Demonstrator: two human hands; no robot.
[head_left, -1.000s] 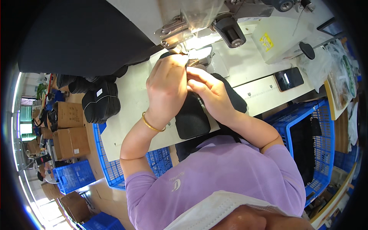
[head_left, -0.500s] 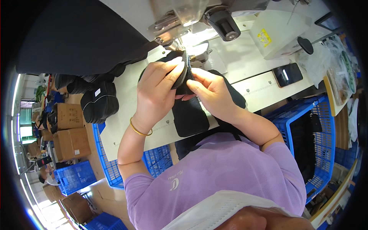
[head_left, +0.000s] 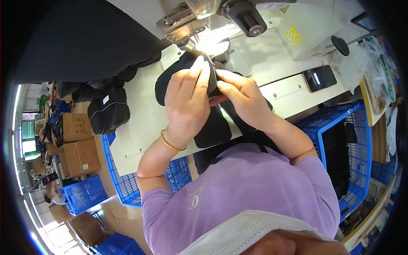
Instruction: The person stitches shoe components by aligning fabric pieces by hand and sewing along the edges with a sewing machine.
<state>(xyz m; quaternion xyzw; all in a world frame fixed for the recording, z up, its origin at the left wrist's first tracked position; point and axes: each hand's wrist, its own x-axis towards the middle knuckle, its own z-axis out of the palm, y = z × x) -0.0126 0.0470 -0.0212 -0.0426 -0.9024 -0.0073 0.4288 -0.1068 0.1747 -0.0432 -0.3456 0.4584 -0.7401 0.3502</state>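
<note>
Left hand (head_left: 187, 104) fingers pinched flat over the black fabric piece (head_left: 199, 97), right hand (head_left: 242, 95) gripping its edge just beside. The piece runs from the lap up to the sewing machine (head_left: 191, 21), top end right under the presser area, both hands equally close.

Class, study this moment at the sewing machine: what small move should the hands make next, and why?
Probably ease the black fabric piece a little further under the sewing machine head. Both the left hand and right hand pinch its top edge just below the lit needle area, not yet beneath it.
</note>
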